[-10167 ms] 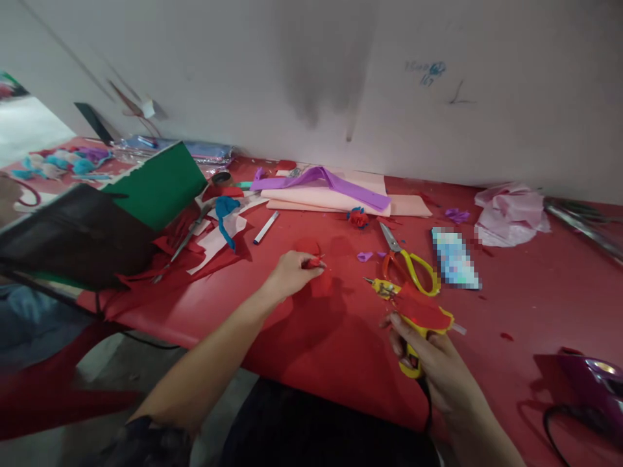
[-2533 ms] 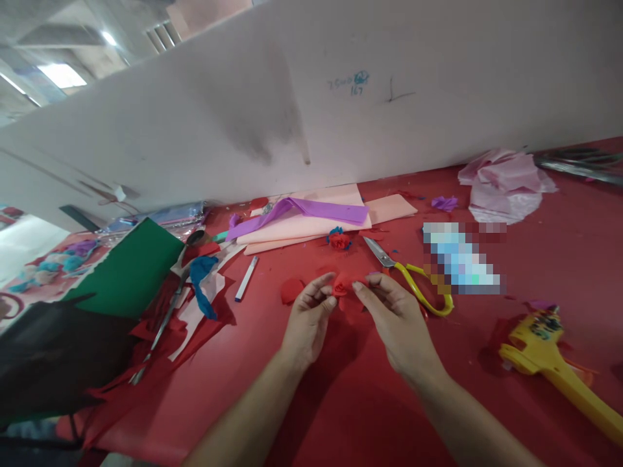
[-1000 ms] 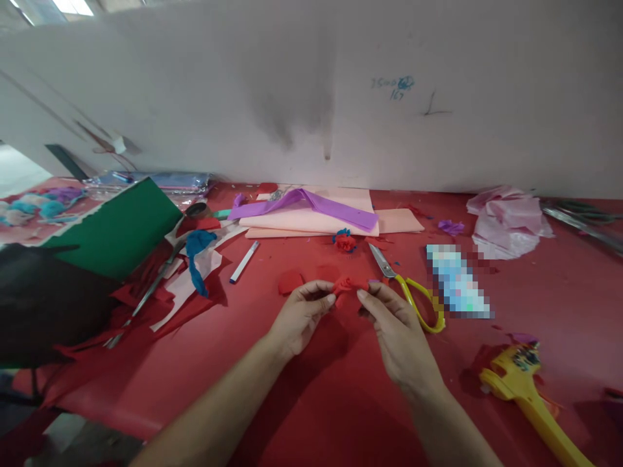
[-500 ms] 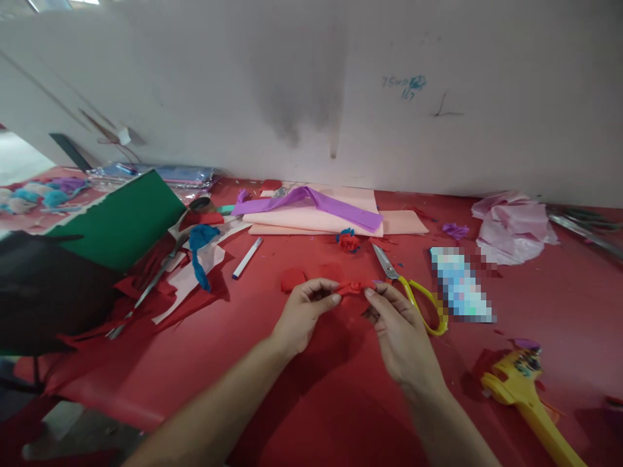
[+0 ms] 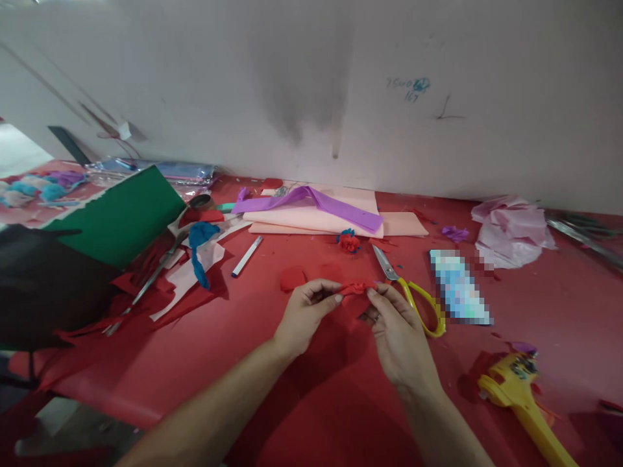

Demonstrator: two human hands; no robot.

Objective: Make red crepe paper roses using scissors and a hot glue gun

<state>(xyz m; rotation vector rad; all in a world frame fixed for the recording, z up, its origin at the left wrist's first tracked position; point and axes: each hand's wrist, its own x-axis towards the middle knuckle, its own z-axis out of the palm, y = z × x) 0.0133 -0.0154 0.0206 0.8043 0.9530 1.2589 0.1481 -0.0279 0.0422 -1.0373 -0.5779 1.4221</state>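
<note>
Between the thumb and fingers of my left hand point(image 5: 307, 311) is one end of a piece of red crepe paper point(image 5: 357, 290). My right hand point(image 5: 396, 324) pinches the other end, so the paper is stretched between both hands, crinkled along its upper edge. Just beyond it lies a small red and blue paper flower point(image 5: 348, 241). Scissors with yellow handles point(image 5: 424, 305) rest beside my right hand, blades pointing away. A red paper piece point(image 5: 293, 279) lies near my left fingers.
Folded peach paper point(image 5: 335, 220) carries a purple strip point(image 5: 311, 198) at the back. A marker point(image 5: 247, 256), paper scraps and long scissors point(image 5: 146, 285) lie left. At right are a yellow glue gun point(image 5: 516, 383), a pixelated object point(image 5: 460, 285) and crumpled pink plastic point(image 5: 513, 230).
The red paper between my hands has shifted slightly, and more of a flap now hangs below its gathered edge. Both hands keep their pinch in nearly the same place.
</note>
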